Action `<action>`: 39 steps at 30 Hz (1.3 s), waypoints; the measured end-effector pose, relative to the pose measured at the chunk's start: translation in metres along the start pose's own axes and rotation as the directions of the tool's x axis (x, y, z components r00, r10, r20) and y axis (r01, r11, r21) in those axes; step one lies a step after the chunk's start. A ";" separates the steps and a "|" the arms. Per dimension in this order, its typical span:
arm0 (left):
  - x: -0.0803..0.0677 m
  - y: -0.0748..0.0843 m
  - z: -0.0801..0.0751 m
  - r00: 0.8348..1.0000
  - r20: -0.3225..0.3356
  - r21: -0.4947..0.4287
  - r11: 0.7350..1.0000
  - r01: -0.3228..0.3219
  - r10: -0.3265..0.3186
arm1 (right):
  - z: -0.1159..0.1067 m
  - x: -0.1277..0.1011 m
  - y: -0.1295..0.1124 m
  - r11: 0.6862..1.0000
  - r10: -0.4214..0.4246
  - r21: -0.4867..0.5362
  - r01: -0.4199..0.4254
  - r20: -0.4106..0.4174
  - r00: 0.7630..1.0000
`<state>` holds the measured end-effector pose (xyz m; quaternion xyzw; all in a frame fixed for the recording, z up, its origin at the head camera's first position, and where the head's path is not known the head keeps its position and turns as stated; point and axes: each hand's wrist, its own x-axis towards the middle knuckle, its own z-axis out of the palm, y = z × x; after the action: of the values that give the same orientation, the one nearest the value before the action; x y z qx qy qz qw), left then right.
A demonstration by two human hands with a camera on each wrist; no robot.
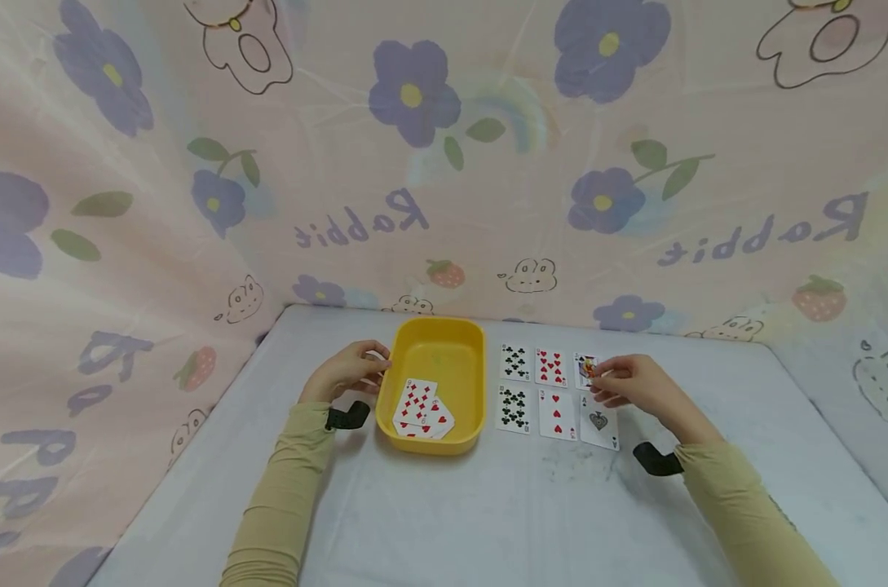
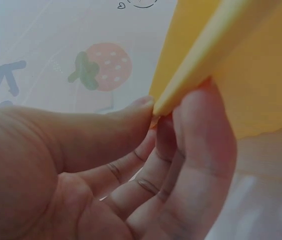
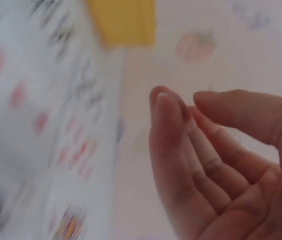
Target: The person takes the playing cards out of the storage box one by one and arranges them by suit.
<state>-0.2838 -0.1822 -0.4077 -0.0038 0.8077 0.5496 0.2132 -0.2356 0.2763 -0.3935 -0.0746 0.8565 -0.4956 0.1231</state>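
Note:
My left hand (image 1: 351, 368) pinches the left rim of a yellow tray (image 1: 475, 383) between thumb and fingers, seen close in the left wrist view. A few playing cards (image 1: 417, 401), diamonds and hearts, lie overlapped at the tray's near end. Over the right end of two card rows is my right hand (image 1: 630, 383), its fingers loosely bent and the thumb apart from the index finger, holding nothing. It partly covers a face card (image 1: 583, 369) and the top of the ace of spades (image 1: 599, 422). The right wrist view is blurred over the cards.
Beside the tray lie two clubs cards, one far (image 1: 515, 362) and one near (image 1: 513, 409), a many-pip hearts card (image 1: 551, 368) and the three of hearts (image 1: 557, 414). A white cloth (image 1: 429, 522) covers the table. Printed curtains (image 1: 488, 196) stand behind and at the sides.

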 end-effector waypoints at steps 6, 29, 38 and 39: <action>0.002 -0.004 -0.001 1.000 -0.005 -0.004 1.000 0.001 -0.001 | 0.042 0.042 -0.065 0.984 -0.175 0.024 0.174 0.137 0.975; 0.004 -0.003 -0.001 1.000 -0.006 -0.027 1.000 -0.002 0.002 | 0.171 0.133 -0.113 0.999 0.047 -0.013 -0.046 0.399 0.916; 0.002 -0.001 0.000 1.000 -0.007 -0.022 1.000 0.004 -0.004 | 0.182 0.134 -0.110 0.995 0.076 -0.087 -0.046 0.398 0.914; 0.002 -0.001 0.000 1.000 -0.009 -0.017 1.000 0.002 -0.002 | 0.182 0.133 -0.111 0.996 0.077 -0.082 -0.047 0.405 0.911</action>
<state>-0.2853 -0.1823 -0.4088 -0.0087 0.8039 0.5563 0.2101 -0.3103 0.0366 -0.4030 -0.1535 0.8308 -0.4346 0.3120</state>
